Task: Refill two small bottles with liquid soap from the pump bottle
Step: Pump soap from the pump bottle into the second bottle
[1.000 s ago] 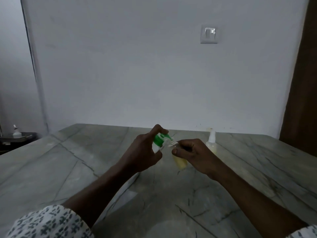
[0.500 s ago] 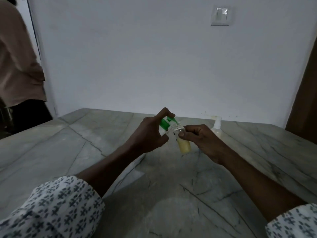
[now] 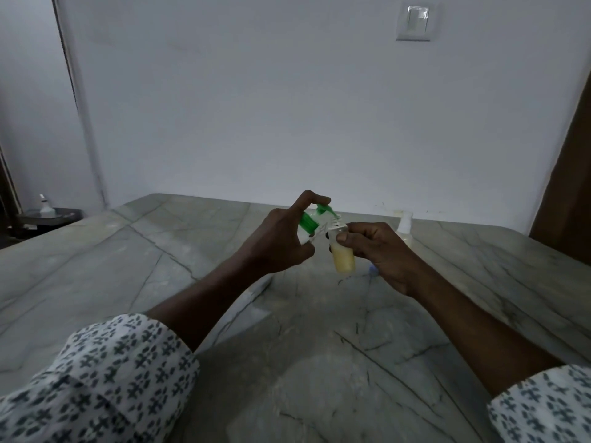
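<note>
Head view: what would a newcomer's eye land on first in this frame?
The bright green pump bottle, gripped in the left hand at mid-frame, its spout over the small bottle. That small bottle, partly filled with pale yellow soap, is pinched in the right hand beside it. Behind stands a white-capped bottle on the marble table.

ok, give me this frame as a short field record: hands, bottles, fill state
left hand: grips pump bottle, one finger on its green pump head
right hand: holds small bottle, mouth at the pump nozzle
fill: yellowish soap in the lower part, upper part clear
second small bottle: white cap, stands on table behind right hand
stage: filling first bottle
</note>
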`<state>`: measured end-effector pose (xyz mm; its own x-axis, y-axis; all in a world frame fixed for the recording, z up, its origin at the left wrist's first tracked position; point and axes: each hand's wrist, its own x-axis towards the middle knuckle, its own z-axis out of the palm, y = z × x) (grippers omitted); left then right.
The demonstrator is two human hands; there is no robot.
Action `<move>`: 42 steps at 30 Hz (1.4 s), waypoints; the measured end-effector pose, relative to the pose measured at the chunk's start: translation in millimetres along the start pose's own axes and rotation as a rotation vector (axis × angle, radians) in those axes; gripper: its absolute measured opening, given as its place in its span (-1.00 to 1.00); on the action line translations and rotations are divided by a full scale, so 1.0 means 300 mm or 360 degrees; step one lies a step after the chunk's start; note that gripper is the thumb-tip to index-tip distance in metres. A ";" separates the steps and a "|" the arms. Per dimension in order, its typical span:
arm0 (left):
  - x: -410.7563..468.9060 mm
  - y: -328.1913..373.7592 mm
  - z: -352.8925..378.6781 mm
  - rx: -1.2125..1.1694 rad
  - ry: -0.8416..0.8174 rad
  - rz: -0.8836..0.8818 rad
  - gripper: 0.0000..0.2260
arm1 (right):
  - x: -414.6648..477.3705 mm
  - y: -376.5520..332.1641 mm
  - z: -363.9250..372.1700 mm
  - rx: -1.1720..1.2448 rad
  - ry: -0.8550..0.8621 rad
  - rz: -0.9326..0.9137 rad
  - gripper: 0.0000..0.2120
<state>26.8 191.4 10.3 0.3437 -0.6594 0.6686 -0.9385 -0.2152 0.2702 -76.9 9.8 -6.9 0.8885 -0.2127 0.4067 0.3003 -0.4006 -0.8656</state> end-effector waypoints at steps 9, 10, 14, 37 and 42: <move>-0.001 -0.008 0.013 -0.0109 0.0084 0.0015 -0.50 | -0.011 -0.007 0.039 -0.0040 0.0044 0.0006 -0.83; 0.001 -0.012 0.016 -0.0107 0.0081 0.0014 -0.48 | -0.014 -0.010 0.042 -0.0048 0.0057 0.0002 -0.82; 0.004 -0.022 0.018 -0.0082 0.0099 0.0012 -0.39 | -0.016 -0.015 0.047 -0.0024 0.0125 -0.0033 -0.80; -0.002 0.000 0.005 -0.0059 0.0029 0.0038 -0.39 | 0.001 0.017 0.012 0.0123 -0.0037 0.0083 -0.73; 0.002 0.003 0.008 -0.0050 0.0061 0.0045 -0.44 | 0.005 0.029 0.013 0.0123 -0.0032 0.0102 -0.78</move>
<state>26.2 189.1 9.3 0.3185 -0.6369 0.7021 -0.9465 -0.1736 0.2719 -71.5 9.4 -15.0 0.9133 -0.2177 0.3443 0.2676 -0.3168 -0.9100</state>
